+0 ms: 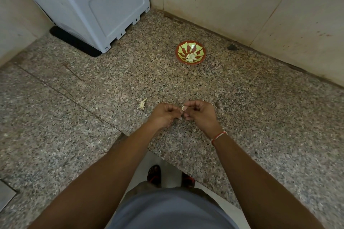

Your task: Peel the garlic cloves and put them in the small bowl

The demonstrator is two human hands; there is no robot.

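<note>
A: Head view — what are the hands doing?

B: Both are hovering together over the tabletop [242,98], near its front edge. The left hand [163,115] and right hand [200,112] are curling their fingers and pinching one garlic clove [183,108] between them, fingertips meeting at it.

A: Where is the bowl sitting?

B: The bowl [202,50] is standing well beyond the hands, toward the back wall. Pale peeled cloves [191,57] are lying inside it.

A: Anything else lying about?

B: A scrap of peel [142,103] is resting on the tabletop just left of the left hand. A white box [104,5] is standing at the far left corner on a dark mat [74,42]. A red and white thread [218,135] is circling the right wrist.

A: Is the clove peeled?

B: Cannot tell; the fingers are covering most of it.
</note>
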